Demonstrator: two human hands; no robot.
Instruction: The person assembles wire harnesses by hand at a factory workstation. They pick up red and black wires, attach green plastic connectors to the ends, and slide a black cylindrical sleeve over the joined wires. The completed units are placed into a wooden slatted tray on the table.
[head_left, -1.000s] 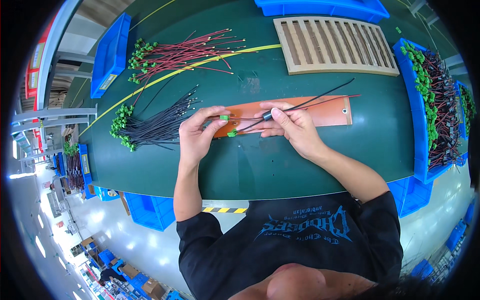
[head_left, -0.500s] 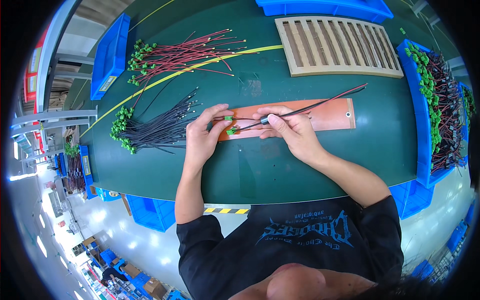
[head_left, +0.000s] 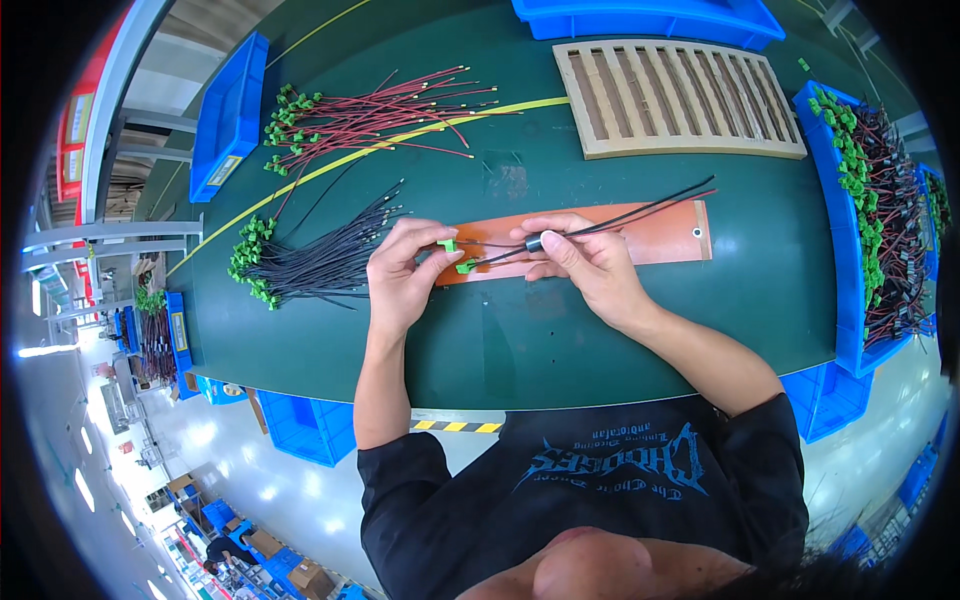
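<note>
– How do you stand over the orange board (head_left: 665, 235)?
– Your right hand (head_left: 597, 265) pinches the black cylinder (head_left: 533, 243) around the red and black wires (head_left: 690, 187); your left hand (head_left: 405, 270) pinches one green connector (head_left: 448, 245); its twin (head_left: 465, 267) sits unpinched beside it.
– What could go wrong?
– Your cylinder may slide if your grip slackens; tugging could strain the connector's wire.
</note>
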